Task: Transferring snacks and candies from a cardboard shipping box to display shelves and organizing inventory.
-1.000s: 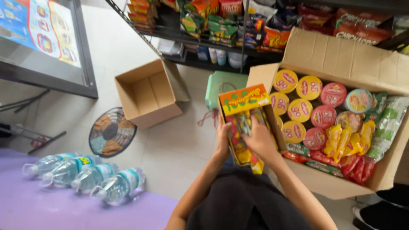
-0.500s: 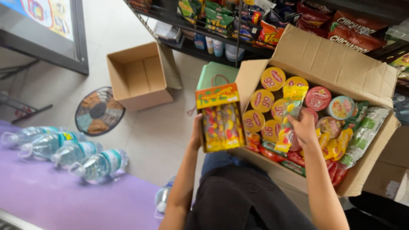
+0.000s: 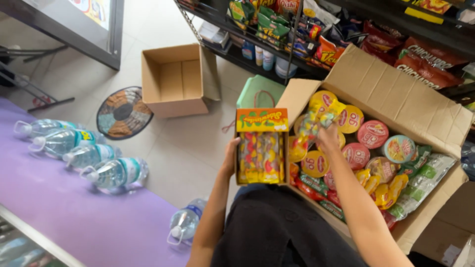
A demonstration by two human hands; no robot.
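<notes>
A person's dark lap fills the bottom of the view. The left hand (image 3: 230,159) grips the side of a candy tray (image 3: 261,147), a narrow upright carton with an orange and yellow header and rows of red and yellow packets, held above the lap just beside a big box (image 3: 396,94). The right hand (image 3: 327,132) is closed on a small yellow packet (image 3: 316,118), lifted over that open cardboard box of round lidded cups and snack bags. Half a second ago the right hand was lower among the cups; it now holds the packet higher, and the tray sits a little further right. On the left, bottles (image 3: 79,153) lie on a purple worktop (image 3: 59,212). Further off, an empty box (image 3: 178,79) stands on the floor before snack shelves (image 3: 297,29).
</notes>
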